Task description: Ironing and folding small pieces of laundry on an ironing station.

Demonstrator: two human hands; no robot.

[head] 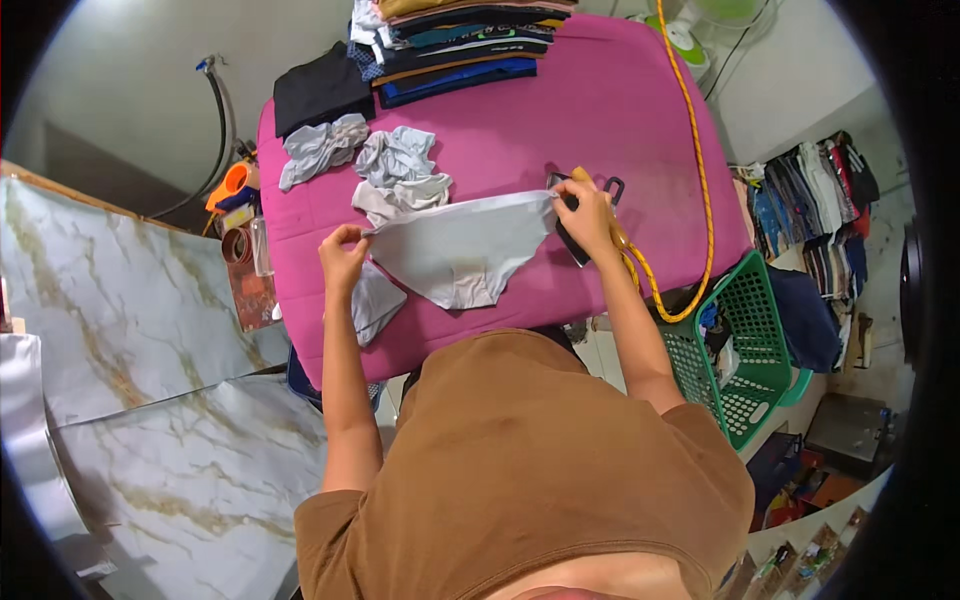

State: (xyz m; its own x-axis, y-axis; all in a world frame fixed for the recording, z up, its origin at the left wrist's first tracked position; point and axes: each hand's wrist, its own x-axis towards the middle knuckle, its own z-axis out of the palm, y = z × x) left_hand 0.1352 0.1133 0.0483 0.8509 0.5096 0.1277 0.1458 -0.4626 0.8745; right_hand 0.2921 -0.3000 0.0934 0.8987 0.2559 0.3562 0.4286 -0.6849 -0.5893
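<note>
Between my two hands a pair of light grey briefs (442,247) is stretched out by its waistband, over the pink padded board (510,142). My left hand (345,259) pinches the waistband's left end, and my right hand (585,214) pinches its right end. Partly hidden behind my right hand is a clothes iron (576,251) with a yellow cord. A folded pale garment (375,304) lies beside my left hand. Crumpled pale garments (397,157) lie beyond the briefs, with another crumpled one (322,150) to their left.
Folded clothes (465,52) are stacked at the board's far edge, next to folded black cloth (322,90). The yellow cord (705,195) loops down the right side. A green plastic basket (742,352) stands at right. Clothes (802,195) hang beyond it. An orange tape dispenser (236,184) sits left of the board.
</note>
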